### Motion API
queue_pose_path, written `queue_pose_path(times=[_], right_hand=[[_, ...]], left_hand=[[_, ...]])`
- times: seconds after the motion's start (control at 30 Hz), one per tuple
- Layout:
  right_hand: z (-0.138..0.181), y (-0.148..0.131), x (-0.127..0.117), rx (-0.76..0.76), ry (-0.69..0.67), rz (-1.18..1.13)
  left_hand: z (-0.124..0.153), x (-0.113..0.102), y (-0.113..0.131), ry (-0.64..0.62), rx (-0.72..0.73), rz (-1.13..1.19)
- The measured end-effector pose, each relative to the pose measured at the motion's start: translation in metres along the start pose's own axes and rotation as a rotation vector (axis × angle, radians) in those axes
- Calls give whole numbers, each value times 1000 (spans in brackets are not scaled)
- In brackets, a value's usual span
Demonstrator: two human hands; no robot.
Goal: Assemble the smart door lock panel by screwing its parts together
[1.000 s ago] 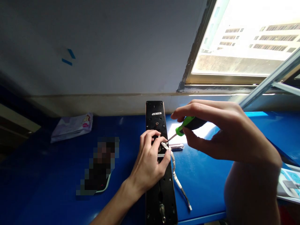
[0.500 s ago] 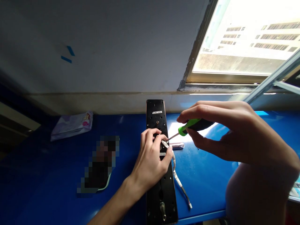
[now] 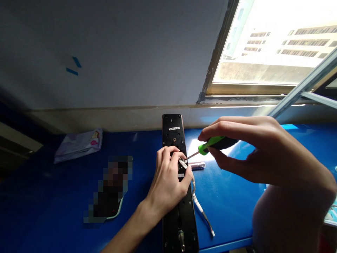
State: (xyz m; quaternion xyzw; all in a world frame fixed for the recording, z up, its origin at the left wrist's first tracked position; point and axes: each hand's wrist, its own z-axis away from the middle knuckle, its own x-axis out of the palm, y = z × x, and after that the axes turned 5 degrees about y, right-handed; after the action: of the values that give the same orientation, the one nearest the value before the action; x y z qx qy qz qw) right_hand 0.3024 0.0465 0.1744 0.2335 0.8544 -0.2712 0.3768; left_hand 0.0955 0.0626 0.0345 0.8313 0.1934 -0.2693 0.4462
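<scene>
A long black panel [image 3: 173,133] with screw holes and a white label lies lengthwise on the blue table [image 3: 231,200]. My left hand [image 3: 168,182] rests on its middle, fingers curled and pinching a white ribbon cable [image 3: 196,200] that trails off the panel's right side. My right hand [image 3: 252,154] grips a screwdriver with a green and black handle [image 3: 214,143]. Its metal tip points left and meets the panel just beside my left fingertips.
A small shiny metal part [image 3: 197,165] lies right of the panel. A pale plastic packet [image 3: 79,144] sits at the back left by the wall. A blurred dark object [image 3: 110,191] lies left of the panel. A window [image 3: 276,45] is at the upper right.
My hands and the screwdriver stay in almost the same place on the panel. The view has shifted slightly to the left.
</scene>
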Motion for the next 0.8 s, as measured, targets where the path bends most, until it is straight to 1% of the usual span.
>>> queue_pose_path(times=[0.27, 0.8], right_hand=[[-3, -3, 2, -40, 9, 20], [-2, -4, 5, -16, 1, 13]], left_hand=[[2, 0, -3, 9, 16, 7], [4, 0, -4, 11, 27, 7]])
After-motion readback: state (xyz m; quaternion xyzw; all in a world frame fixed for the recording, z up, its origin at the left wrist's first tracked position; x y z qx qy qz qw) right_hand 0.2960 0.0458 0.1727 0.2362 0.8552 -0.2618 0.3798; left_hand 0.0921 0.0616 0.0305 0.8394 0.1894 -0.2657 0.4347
